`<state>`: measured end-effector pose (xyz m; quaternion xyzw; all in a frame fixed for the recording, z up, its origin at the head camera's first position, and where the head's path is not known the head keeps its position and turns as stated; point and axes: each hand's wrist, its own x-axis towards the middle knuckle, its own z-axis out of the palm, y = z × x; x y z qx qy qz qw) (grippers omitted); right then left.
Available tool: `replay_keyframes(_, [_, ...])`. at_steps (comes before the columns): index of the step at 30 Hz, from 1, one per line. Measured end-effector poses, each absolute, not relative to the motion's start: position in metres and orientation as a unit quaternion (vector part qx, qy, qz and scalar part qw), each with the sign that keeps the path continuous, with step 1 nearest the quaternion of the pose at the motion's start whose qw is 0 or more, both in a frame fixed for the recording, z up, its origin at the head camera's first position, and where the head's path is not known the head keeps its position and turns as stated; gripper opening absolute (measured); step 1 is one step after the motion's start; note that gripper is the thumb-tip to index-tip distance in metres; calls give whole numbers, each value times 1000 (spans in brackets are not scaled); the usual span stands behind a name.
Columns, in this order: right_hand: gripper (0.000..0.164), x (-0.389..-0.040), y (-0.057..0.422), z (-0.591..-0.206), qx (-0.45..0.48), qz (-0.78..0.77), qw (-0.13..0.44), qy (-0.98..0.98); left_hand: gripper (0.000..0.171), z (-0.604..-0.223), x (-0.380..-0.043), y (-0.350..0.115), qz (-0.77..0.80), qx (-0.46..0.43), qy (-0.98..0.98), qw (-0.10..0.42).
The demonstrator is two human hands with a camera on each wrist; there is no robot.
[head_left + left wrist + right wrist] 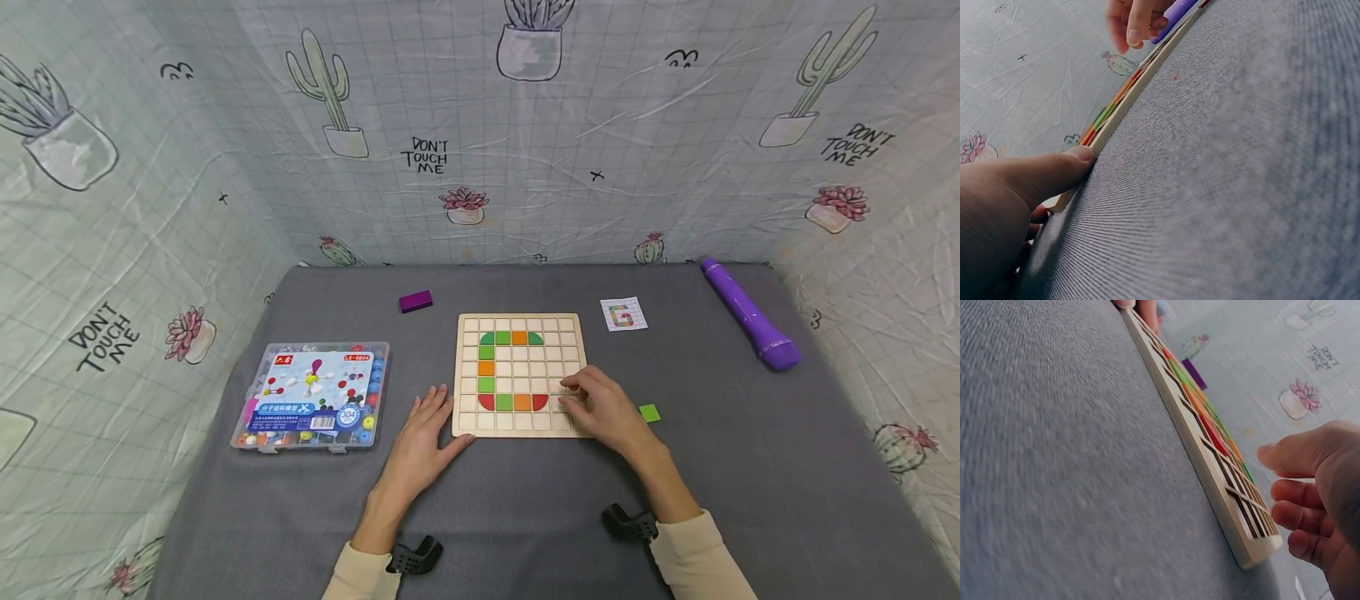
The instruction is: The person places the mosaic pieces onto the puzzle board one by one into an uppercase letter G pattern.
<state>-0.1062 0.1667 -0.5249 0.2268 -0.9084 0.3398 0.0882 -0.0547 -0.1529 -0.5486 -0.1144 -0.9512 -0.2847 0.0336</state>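
A wooden grid board [519, 432] lies mid-table, with green, orange and red tiles in its cells forming a C-like outline. A red rounded tile [539, 402] ends its bottom row. My left hand [422, 446] rests at the board's lower left corner, thumb against the front edge and fingers along the left side. Over the board's right side hovers my right hand [603, 412], fingers loosely bent and thumb apart. The right wrist view shows nothing between that thumb and the fingers [1297, 515]. Beside this hand, a loose green square tile [649, 412] lies on the table.
A small card [623, 314] with a coloured G-like pattern lies beyond the board to the right. Farther right is a purple microphone-shaped object [750, 315]. To the left stands a clear plastic box [311, 397] of coloured pieces. A purple block [416, 302] lies behind.
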Motion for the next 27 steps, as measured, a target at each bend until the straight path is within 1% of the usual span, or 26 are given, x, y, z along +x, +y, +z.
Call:
replay_keyframes(15, [24, -102, 197, -529, 203, 320, 126, -917, 74, -548, -55, -153, -285, -114, -951, 32])
replay_keyframes(27, [26, -94, 224, -531, 171, 296, 132, -930, 73, -549, -55, -153, -287, -115, -950, 32])
